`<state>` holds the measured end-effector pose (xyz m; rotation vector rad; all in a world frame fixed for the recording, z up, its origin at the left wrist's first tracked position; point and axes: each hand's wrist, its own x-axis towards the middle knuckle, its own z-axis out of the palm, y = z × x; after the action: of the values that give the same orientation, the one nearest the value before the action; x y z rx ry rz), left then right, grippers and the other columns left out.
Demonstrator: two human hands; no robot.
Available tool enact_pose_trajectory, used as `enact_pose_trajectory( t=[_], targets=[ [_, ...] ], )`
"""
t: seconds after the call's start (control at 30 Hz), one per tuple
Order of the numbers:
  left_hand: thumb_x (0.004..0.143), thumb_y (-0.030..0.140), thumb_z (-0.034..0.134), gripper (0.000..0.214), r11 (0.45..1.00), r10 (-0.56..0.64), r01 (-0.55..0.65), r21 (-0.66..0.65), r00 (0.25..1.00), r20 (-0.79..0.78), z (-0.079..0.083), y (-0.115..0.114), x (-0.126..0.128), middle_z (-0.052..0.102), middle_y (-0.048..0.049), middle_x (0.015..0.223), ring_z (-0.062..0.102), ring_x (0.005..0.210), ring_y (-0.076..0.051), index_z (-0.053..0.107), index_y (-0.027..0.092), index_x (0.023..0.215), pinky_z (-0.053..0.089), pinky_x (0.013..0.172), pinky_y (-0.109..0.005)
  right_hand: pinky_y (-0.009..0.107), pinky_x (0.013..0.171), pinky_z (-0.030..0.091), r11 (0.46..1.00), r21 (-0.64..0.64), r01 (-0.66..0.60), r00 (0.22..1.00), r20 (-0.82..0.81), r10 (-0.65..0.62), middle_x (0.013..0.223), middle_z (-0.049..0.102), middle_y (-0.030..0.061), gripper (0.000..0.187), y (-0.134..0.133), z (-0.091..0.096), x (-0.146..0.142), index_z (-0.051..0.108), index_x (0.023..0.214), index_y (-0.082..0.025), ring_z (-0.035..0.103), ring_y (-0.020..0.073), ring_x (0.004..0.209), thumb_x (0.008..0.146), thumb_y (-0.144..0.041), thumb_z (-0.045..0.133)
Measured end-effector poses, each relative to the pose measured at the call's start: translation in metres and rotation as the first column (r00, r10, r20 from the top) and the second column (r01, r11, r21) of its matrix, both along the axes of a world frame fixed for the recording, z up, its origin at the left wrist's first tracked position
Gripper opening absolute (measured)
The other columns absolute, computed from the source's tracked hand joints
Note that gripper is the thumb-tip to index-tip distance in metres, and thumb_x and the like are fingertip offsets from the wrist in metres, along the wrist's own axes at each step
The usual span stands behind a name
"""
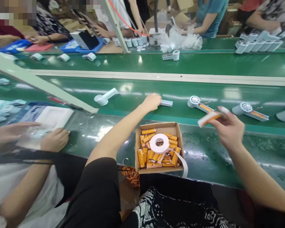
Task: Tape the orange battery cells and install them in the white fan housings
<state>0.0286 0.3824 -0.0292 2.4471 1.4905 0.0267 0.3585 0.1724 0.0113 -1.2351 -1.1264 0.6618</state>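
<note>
My left hand (152,102) reaches over the green belt with its fingers closed on a pale blue fan housing; only the trough-shaped handle (166,103) shows, its round head hidden under the hand. In my right hand (231,128), an orange cylindrical battery (209,119) with white tape along its side is pinched above the belt's near edge. Close by it lies a fan housing (194,101) with an orange battery in its handle. A cardboard box (160,171) in front of me holds several orange batteries (147,138) and a roll of white tape (154,144), its loose end hanging over the rim.
Another fan housing with a battery (244,108) lies farther right, and a plain housing (102,99) to the left. A slanted metal post (61,93) stands left. A co-worker's hands (54,139) are beside me; other people work across the far belt (204,65).
</note>
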Motion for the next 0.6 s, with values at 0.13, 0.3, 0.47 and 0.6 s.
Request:
enact_pose_trajectory(
  t=[0.13, 0.3, 0.47, 0.6],
  targets=[
    [0.085, 0.023, 0.072, 0.014, 0.995, -0.085, 0.083, -0.054, 0.996, -0.036, 0.005, 0.005, 0.014, 0.081, -0.0118, 0.118, 0.066, 0.122, -0.031, 0.083, 0.022, 0.093, 0.048, 0.113, -0.039, 0.048, 0.091, 0.068, 0.959, 0.006, -0.284, 0.946, 0.168, 0.279, 0.088, 0.082, 0.0009, 0.029, 0.079, 0.003, -0.036, 0.080, 0.102, -0.025, 0.079, 0.0253, 0.082, 0.079, -0.042, 0.089],
    [0.089, 0.029, 0.072, 0.016, 0.995, -0.070, 0.069, -0.077, 0.997, -0.017, 0.021, 0.005, 0.010, 0.082, -0.0037, 0.122, 0.073, 0.116, -0.027, 0.084, 0.026, 0.100, 0.051, 0.102, -0.032, 0.034, 0.087, 0.059, 0.956, -0.126, -0.267, 0.786, 0.545, 0.291, 0.093, 0.084, 0.0052, 0.017, 0.143, -0.011, -0.077, 0.079, 0.094, -0.020, 0.076, 0.0227, 0.085, 0.090, -0.036, 0.075],
    [0.102, 0.026, 0.062, 0.024, 0.998, 0.000, 0.002, -0.064, 0.999, 0.032, 0.023, -0.004, 0.017, 0.079, -0.0077, 0.131, 0.072, 0.122, -0.027, 0.077, 0.023, 0.119, 0.051, 0.103, -0.033, 0.030, 0.088, 0.053, 0.913, -0.215, -0.348, 0.561, 0.733, 0.386, 0.100, 0.084, 0.0084, 0.021, 0.159, -0.023, -0.081, 0.076, 0.090, -0.021, 0.076, 0.0228, 0.092, 0.100, -0.036, 0.064],
    [0.108, 0.023, 0.052, 0.024, 0.996, 0.056, -0.051, -0.073, 0.996, 0.075, 0.018, -0.006, 0.027, 0.077, -0.0095, 0.135, 0.071, 0.124, -0.028, 0.070, 0.022, 0.125, 0.051, 0.103, -0.033, 0.030, 0.086, 0.050, 0.872, -0.357, -0.335, 0.297, 0.838, 0.457, 0.107, 0.083, 0.0100, 0.025, 0.162, -0.018, -0.077, 0.078, 0.103, -0.022, 0.075, 0.0244, 0.098, 0.107, -0.035, 0.056]
  ],
)
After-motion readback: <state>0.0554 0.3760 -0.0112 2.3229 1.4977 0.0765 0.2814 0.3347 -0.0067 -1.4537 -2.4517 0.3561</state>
